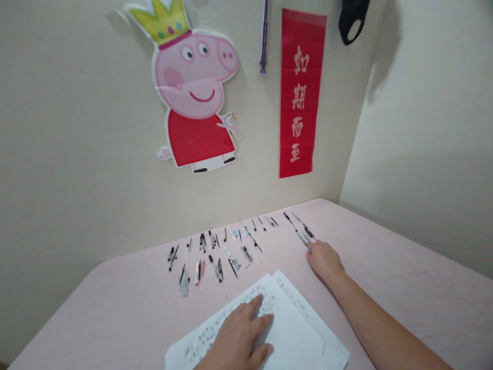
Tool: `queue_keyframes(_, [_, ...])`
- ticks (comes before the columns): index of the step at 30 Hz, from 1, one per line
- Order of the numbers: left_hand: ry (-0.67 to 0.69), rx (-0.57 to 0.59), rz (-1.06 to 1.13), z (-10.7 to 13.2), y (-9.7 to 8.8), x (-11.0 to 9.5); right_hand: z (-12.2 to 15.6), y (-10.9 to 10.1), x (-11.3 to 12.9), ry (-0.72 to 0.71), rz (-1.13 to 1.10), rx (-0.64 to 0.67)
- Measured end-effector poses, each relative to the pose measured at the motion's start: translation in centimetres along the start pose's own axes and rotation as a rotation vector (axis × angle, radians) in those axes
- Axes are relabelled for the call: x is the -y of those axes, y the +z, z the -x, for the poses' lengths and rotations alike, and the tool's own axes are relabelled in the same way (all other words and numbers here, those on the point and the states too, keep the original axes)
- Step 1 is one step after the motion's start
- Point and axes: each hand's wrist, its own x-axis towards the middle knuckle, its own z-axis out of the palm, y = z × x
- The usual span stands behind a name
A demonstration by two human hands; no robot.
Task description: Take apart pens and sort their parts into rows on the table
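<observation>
My left hand (241,334) lies flat on a stack of white paper sheets (296,334) with handwriting, fingers stretched out. My right hand (323,259) reaches forward to the right end of a row of pens, its fingers closed around a clear pen (306,239) that lies on the pink table (404,277). Several pens and pen parts (215,252) lie spread in rows beyond the paper.
The table stands in a room corner against beige walls. On the wall hang a cartoon pig cut-out (196,92), a red banner with white characters (300,92), a purple tassel (264,36) and a black mask (352,20).
</observation>
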Motion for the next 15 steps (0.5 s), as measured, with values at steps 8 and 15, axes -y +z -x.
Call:
queue_keyframes(8, [-0.012,0.035,-0.015,-0.1,-0.5,-0.4,0.0,0.2,1.1,-0.108,-0.056,-0.089])
queue_keyframes(15, [0.019,0.010,0.007,-0.2,-0.2,0.0,-0.9,0.8,4.1,-0.295,-0.185,-0.063])
